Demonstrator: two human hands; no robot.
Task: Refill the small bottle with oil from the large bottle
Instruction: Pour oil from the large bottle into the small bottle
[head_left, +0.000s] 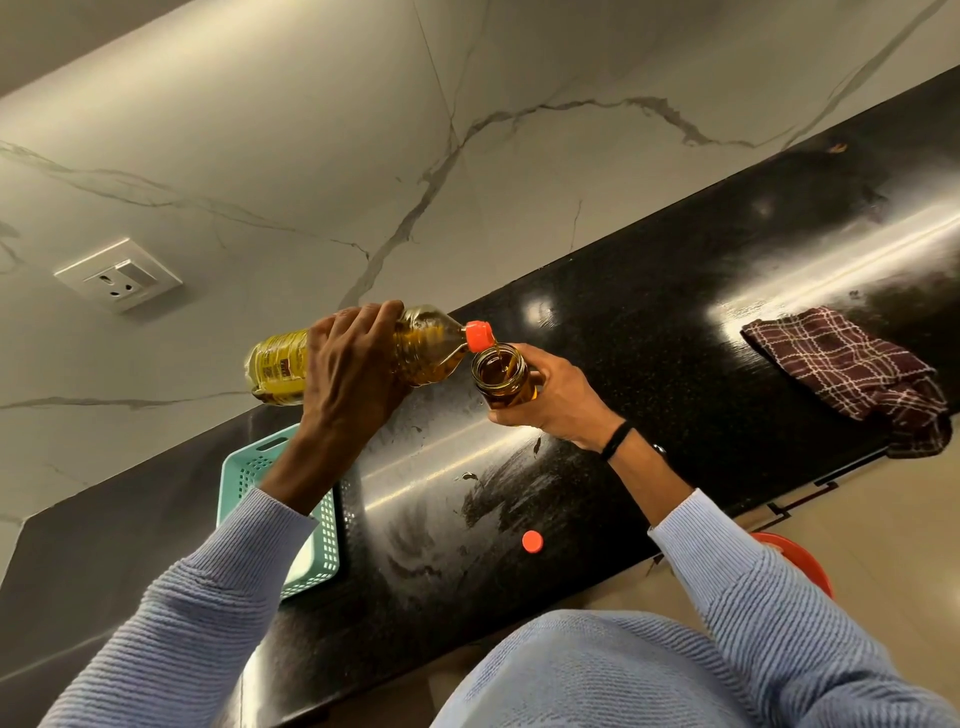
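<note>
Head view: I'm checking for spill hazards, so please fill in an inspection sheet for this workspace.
Surface: black polished counter, smeared and streaked near the front edge.
Job's things: large bottle tipped on its side, a thin stream of oil running from its orange spout into the open small bottle, which already holds oil; loose orange cap lying on the counter.
Clutter: checked cloth bunched at the counter's right edge; teal basket at the left.
Hands: left hand grips the large bottle; right hand holds the small bottle.
Cables: nothing seen.
Surroundings: marble wall with a wall socket; orange object below the counter, kind unclear.
</note>
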